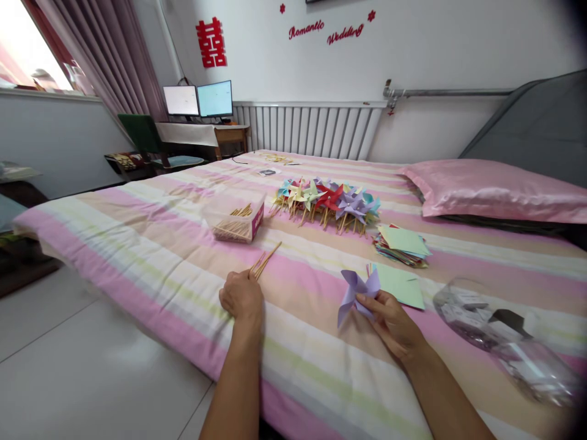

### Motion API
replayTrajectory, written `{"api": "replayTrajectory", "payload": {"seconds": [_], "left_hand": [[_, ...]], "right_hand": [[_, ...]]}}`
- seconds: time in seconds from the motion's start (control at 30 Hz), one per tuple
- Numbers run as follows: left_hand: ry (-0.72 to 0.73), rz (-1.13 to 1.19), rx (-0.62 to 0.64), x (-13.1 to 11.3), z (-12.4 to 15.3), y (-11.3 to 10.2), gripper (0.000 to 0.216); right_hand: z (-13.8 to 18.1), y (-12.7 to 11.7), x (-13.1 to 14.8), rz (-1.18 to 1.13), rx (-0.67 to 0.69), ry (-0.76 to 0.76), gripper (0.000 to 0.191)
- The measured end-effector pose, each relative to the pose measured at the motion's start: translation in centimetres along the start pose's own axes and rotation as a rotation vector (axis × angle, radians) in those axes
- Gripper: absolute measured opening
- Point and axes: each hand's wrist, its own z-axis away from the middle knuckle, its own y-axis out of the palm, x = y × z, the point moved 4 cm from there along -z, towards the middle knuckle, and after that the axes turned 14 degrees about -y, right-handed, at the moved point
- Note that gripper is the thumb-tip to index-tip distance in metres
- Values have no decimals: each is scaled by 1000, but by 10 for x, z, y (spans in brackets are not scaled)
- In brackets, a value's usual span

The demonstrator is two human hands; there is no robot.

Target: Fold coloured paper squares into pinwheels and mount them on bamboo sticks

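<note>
My right hand (397, 327) pinches a purple paper pinwheel (355, 292) between thumb and fingers, a little above the bed. No stick shows on this pinwheel. Over the striped bedspread, my left hand (243, 296) is closed at the near ends of a few thin wooden sticks (265, 261), which point away from me. Its fingertips are mostly hidden behind the back of the hand. Beyond it stands a clear plastic box (236, 223) holding more sticks. Several finished pinwheels (328, 198) on sticks lie bunched together farther back, in red, purple, yellow and blue.
A stack of coloured paper squares (401, 244) lies right of centre, with light green sheets (398, 284) nearer me. Clear plastic packaging (499, 336) with small parts sits at the right. Behind are a pink pillow (499, 189), a radiator (312, 129) and a desk with two monitors (214, 99).
</note>
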Motion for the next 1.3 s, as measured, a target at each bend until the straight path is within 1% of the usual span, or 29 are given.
{"api": "replayTrajectory", "payload": {"seconds": [0.1, 0.17, 0.27, 0.33, 0.47, 0.57, 0.63, 0.7, 0.8, 0.87, 0.97, 1.03, 1.1, 1.3], "left_hand": [[8, 12, -8, -1, 1, -2, 30], [36, 64, -28, -3, 3, -4, 31], [119, 268, -43, -7, 6, -6, 30], [165, 439, 4, -9, 8, -3, 29], [208, 649, 144, -13, 10, 3, 28], [275, 792, 295, -19, 15, 6, 27], [329, 889, 427, -26, 23, 7, 28], [378, 955, 589, -34, 34, 8, 28], [429, 978, 849, -46, 55, 9, 25], [452, 975, 977, -52, 70, 8, 23], [499, 962, 1125, -61, 89, 8, 24], [537, 945, 1196, -65, 99, 8, 25], [569, 916, 1236, -69, 106, 9, 27], [567, 858, 1269, -72, 112, 14, 28]], "right_hand": [[-1, 0, 0, 2, -1, -6, 25], [-1, 0, 0, 10, -4, -13, 25], [-2, 0, 0, 10, -1, -7, 24], [-1, 0, 0, -1, 1, 2, 23], [-1, 2, 0, -19, 28, 1, 24], [-2, 3, 0, -38, 43, -10, 26], [-3, 3, 0, -43, 37, -22, 26], [-4, 2, 2, -42, 20, -53, 27], [-4, 1, 9, -32, -3, -145, 30], [-3, 1, 16, -28, 11, -213, 32], [-2, 2, 28, -33, 62, -316, 33], [-2, 2, 34, -29, 92, -374, 31], [-2, 1, 39, -12, 110, -418, 30], [-3, -2, 49, 50, 126, -525, 25]]}}
